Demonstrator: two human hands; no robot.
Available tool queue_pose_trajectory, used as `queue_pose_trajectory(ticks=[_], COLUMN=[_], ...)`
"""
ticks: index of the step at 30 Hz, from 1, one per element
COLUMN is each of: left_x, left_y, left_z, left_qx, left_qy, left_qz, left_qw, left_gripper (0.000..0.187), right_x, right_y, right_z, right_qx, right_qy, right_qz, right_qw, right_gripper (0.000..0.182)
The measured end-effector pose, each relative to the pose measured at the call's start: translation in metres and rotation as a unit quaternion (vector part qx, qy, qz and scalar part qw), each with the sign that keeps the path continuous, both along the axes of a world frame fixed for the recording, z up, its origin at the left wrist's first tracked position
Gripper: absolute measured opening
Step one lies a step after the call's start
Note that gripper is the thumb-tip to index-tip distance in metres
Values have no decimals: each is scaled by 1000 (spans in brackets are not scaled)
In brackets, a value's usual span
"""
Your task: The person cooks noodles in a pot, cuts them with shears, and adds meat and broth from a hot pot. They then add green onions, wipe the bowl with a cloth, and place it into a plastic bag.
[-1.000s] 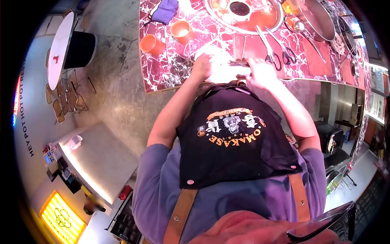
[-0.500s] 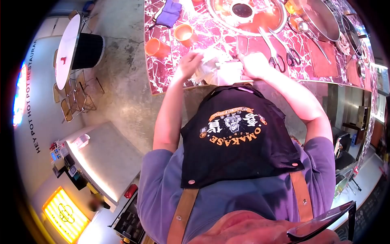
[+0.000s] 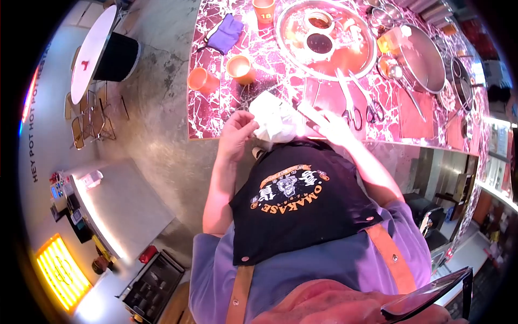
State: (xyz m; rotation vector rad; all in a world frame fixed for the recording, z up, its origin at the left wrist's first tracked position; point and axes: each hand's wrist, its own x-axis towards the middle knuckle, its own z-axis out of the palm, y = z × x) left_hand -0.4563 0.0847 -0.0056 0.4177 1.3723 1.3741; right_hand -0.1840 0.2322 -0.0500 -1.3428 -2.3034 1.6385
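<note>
A crumpled white sheet, like tissue or thin paper (image 3: 272,116), sits at the table's near edge between my hands. My left hand (image 3: 236,131) pinches its left side between thumb and fingers. On the other side my right hand (image 3: 332,128) is closed on a slim pale object with a dark end (image 3: 310,114), whose kind I cannot make out. Beyond my right hand lie two pairs of scissors, one silver pair (image 3: 348,100) and one darker-handled pair (image 3: 369,100). Two orange cups (image 3: 202,80) stand ahead of my left hand.
A large round tray (image 3: 283,54) with sauce bowls stands ahead. A purple cloth (image 3: 225,33) and another orange cup, marked 18, (image 3: 264,11) are at the back left. A big metal pot (image 3: 440,81) and tongs (image 3: 413,100) stand to the right, beside a brown mat (image 3: 415,116).
The view has shifted, so the table shows lower in the picture. My left hand has closed in on the white sheet's edge, and the pale object in my right hand now tilts up and shows more.
</note>
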Motion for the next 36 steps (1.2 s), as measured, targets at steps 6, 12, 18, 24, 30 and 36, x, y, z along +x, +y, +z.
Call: queue_pose_trajectory(ticks=[6,12,18,24,30,36], left_x=[-28,-135,-214,-299,-328,-314], left_y=[37,84,199,345,454,442], left_z=[87,187,174,90,22,4], left_qx=[139,261,227,166,68,60], left_qy=[137,86,71,130,10,-61], left_qz=[63,59,19,-28,89,55], left_qw=[979,960,971,977,994,995], left_gripper=[12,15,23,16,31,48], right_x=[11,-103,-167,-100,-91,-87], right_y=[19,22,-13,-51,-45,-27], right_z=[-40,-53,-76,-91,-91,-87], right_qx=[-233,-117,144,310,197,186], right_qy=[87,7,14,-84,-242,-272], right_qz=[-54,11,-103,-329,-383,-365], right_qw=[967,993,984,888,869,871], right_gripper=[37,43,46,23,28,24])
